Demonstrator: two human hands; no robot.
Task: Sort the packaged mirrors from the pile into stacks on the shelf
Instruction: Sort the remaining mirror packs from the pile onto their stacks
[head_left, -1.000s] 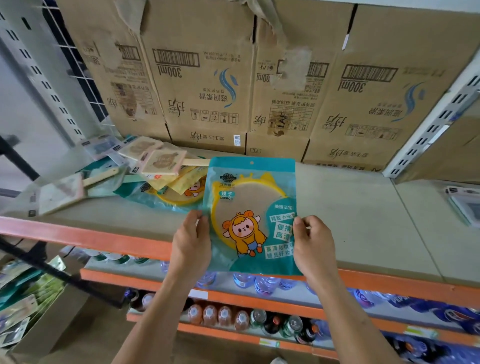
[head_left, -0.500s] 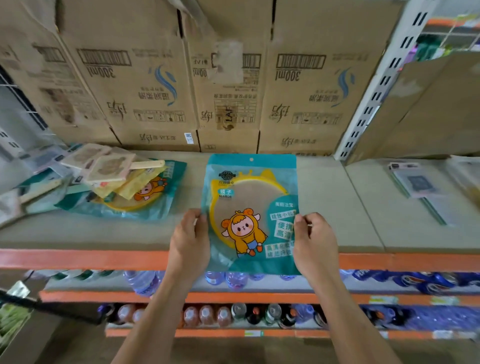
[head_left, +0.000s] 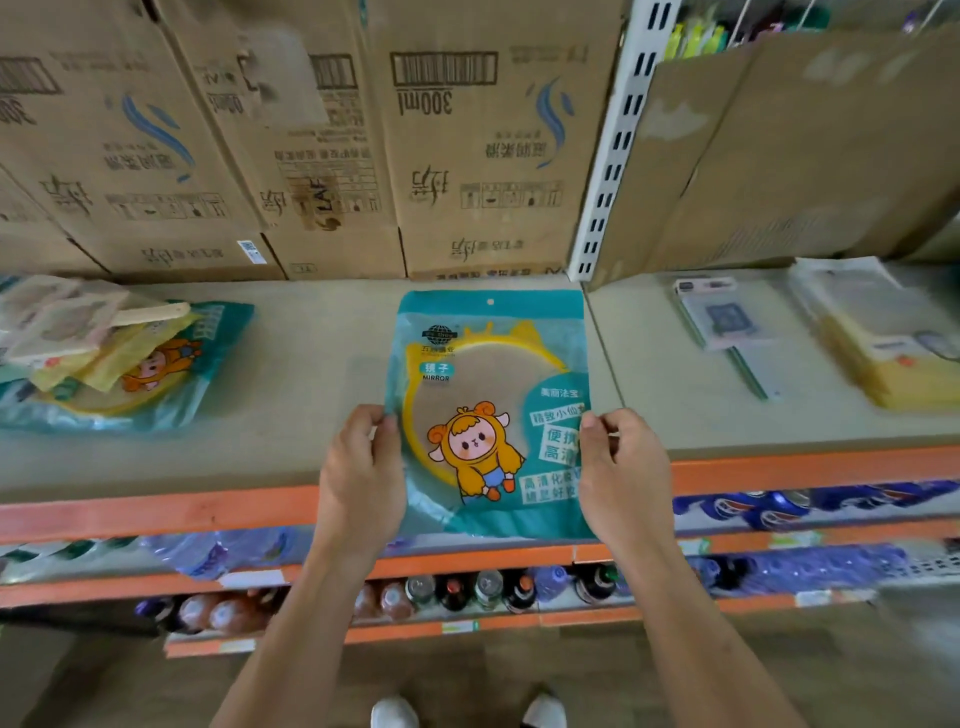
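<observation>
Teal mirror packet (head_left: 493, 395): above the shelf's (head_left: 311, 364) front edge.
Left hand (head_left: 361, 467): grip pinches packet's left side.
Right hand (head_left: 623, 467): grip pinches its right side.
Pile (head_left: 119, 364): shelf's left end.

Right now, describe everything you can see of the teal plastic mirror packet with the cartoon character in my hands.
The teal plastic mirror packet is a flat, glossy pouch with a hang hole at the top centre. A clear window shows a round yellow-framed mirror; the print reads MIRROR above a cartoon child in a yellow horned hood. It faces the camera. The left hand and right hand pinch its side edges. Its lower end extends past the orange rim of the beige shelf.
</observation>
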